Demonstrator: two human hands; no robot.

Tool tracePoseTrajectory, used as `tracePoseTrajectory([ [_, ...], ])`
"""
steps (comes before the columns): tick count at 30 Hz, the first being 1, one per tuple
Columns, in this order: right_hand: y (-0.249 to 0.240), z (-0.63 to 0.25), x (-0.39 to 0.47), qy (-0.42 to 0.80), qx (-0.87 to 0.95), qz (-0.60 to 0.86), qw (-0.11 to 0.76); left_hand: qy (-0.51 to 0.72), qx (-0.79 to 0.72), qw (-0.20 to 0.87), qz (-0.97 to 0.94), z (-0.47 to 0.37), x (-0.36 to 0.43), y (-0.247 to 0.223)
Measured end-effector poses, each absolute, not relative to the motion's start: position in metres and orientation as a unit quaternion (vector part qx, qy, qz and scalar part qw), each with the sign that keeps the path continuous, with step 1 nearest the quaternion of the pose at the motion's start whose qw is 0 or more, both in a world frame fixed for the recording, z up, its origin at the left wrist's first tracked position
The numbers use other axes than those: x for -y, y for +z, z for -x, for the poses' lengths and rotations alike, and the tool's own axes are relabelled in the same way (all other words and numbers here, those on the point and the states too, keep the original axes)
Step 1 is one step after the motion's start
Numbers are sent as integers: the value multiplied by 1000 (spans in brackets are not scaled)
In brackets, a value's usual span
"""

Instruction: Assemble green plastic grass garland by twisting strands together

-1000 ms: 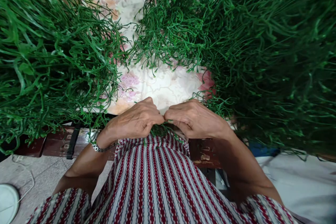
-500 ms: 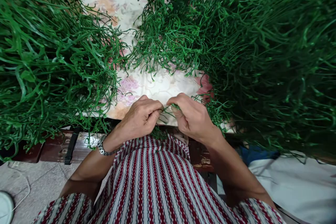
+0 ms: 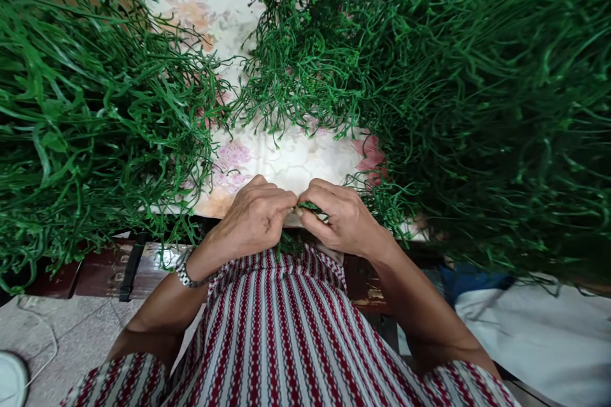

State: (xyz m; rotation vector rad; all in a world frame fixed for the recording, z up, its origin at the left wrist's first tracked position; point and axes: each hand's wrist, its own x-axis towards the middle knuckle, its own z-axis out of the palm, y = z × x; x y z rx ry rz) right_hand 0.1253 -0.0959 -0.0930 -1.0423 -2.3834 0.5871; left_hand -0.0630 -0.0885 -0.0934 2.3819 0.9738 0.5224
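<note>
My left hand (image 3: 255, 215) and my right hand (image 3: 340, 213) meet fingertip to fingertip over the table's front edge. Both are closed in a pinch on a thin green plastic-looking stem (image 3: 310, 206), part of which shows inside the curl of my right fingers. Below my left hand, more green strands (image 3: 287, 243) hang down in front of the striped shirt. My fingers hide the point where they grip.
A big heap of green stems (image 3: 95, 127) lies on the left, and a larger one (image 3: 477, 89) fills the right. Between them shows a flowered tablecloth (image 3: 286, 156). A brown wooden edge (image 3: 100, 270) with a black strap (image 3: 131, 267) runs along the front.
My right hand has come left and slightly down, so its fingertips now meet those of my left hand. My left hand has hardly moved. The heaps look the same.
</note>
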Motion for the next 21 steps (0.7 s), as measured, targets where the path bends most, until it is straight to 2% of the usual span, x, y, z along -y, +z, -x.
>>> tracePoseTrajectory([
  [4, -85, -132, 92, 316, 881, 298, 186, 159, -253, 293, -908, 69, 81, -86],
  [10, -81, -132, 90, 479, 843, 173, 171, 131, -121, 356, -918, 70, 79, -79],
  [18, -89, -126, 92, 583, 781, 141, 173, 73, -70, 488, -867, 69, 79, -73],
  [21, -86, -129, 94, 618, 753, 142, 175, 88, -60, 546, -831, 69, 76, -75],
])
